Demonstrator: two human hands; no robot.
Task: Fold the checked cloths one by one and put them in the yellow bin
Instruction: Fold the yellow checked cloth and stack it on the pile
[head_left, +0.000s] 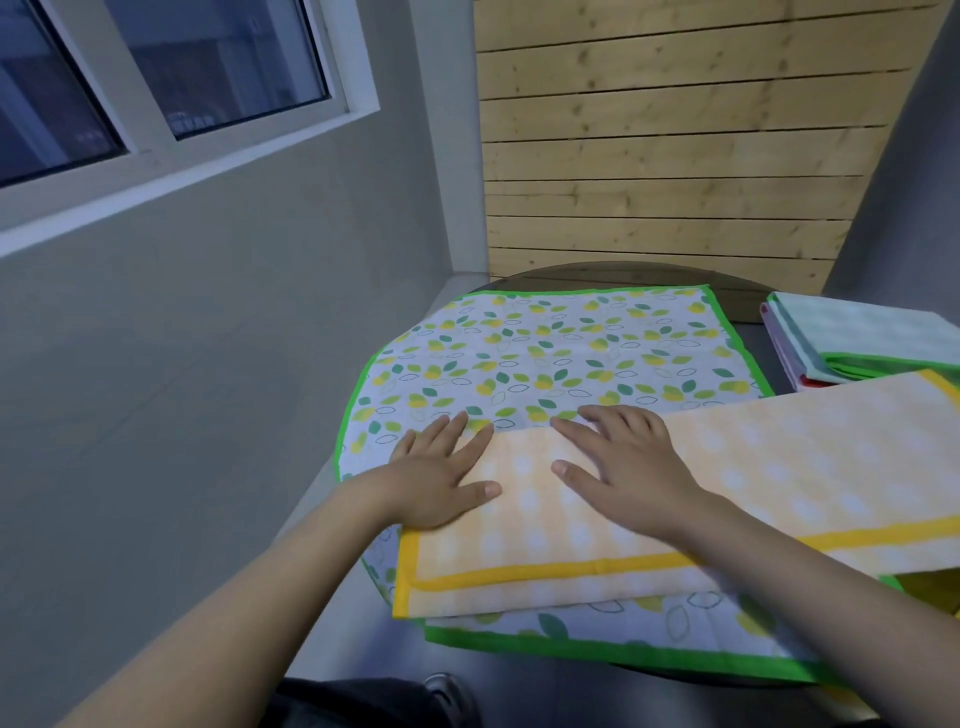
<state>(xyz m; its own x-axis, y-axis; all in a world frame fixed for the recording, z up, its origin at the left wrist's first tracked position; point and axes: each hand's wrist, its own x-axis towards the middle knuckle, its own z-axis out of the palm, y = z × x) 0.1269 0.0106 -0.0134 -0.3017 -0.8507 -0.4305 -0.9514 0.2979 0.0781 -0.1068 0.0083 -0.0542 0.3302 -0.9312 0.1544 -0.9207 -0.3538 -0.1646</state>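
Hands flat on a folded yellow cloth (597, 519).
Left hand (441, 475) and right hand (626, 467) press down, fingers spread (nothing gripped).

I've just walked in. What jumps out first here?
Two bare hands, left hand and right hand, press flat on a yellow checked cloth at the near edge of the table. Under it lies a leaf-print cloth with a green border; a stack of folded cloths sits far right.
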